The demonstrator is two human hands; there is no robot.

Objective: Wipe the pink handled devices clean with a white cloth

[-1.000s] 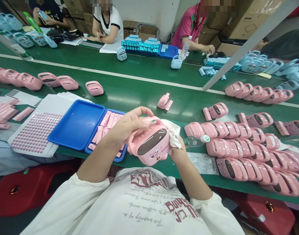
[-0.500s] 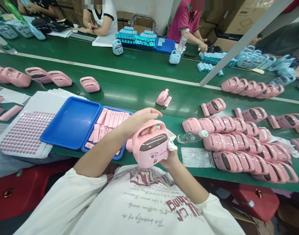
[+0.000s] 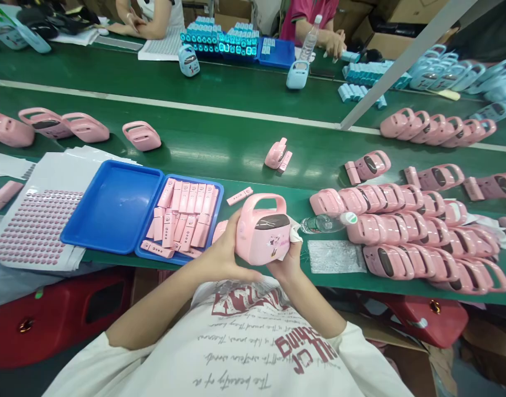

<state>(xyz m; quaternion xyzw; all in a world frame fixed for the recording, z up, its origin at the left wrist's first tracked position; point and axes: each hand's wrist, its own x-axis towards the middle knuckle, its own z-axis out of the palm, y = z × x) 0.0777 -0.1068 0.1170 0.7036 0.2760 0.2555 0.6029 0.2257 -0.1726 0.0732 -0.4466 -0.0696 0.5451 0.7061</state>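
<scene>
A pink portable speaker (image 3: pixel 264 237) with a top handle, a dark glossy panel and a printed cartoon figure is held upright in front of my chest. My left hand (image 3: pixel 223 251) grips its left side, thumb stretched out low and fingers partly hidden behind it. My right hand (image 3: pixel 288 262) supports its lower right side, with a crumpled white cloth (image 3: pixel 294 231) between that hand and the speaker. Just behind the speaker lies a pink stick with small buttons (image 3: pixel 239 196). Another pink piece (image 3: pixel 219 230) shows partly beside my left hand.
To the left are a blue tray (image 3: pixel 214 220) of pink sticks, another blue tray (image 3: pixel 114 207) and sticker sheets (image 3: pixel 37 226). Rows of pink speakers (image 3: pixel 401 231), a plastic bottle (image 3: pixel 323 223) and bubble wrap (image 3: pixel 335 257) stand right. Across the green table (image 3: pixel 219 149), people sit by blue speakers (image 3: pixel 298 75).
My left hand has come down from above the handle to the speaker's left side, uncovering the handle and the stick behind. My right hand still holds the speaker and cloth. The view has shifted slightly.
</scene>
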